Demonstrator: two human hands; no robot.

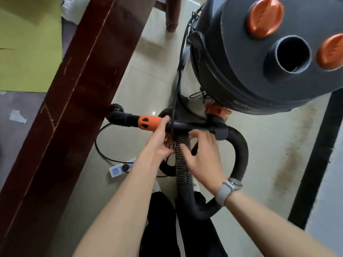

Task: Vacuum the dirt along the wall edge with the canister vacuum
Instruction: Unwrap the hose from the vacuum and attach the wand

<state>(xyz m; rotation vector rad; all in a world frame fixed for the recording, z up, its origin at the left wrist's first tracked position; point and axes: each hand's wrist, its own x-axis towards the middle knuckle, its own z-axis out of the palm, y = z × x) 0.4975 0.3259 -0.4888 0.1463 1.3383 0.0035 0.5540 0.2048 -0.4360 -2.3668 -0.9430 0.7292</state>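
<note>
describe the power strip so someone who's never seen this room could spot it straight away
Start at the big dark grey canister vacuum and follow the pale tiled floor down toward the long dark wooden beam. The power strip lies flat on the floor near the beam, just left of the left forearm. It is the only white block there, with a black plug in it.

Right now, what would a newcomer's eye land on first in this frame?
Probably the big dark canister vacuum filling the upper right, with its orange caps and open round port. Next, at centre, the left hand grips the wand by its orange collar, while the right hand hovers blurred over the ribbed hose. A dark red wooden beam runs diagonally down the left, the nozzle tip against its base.
</note>
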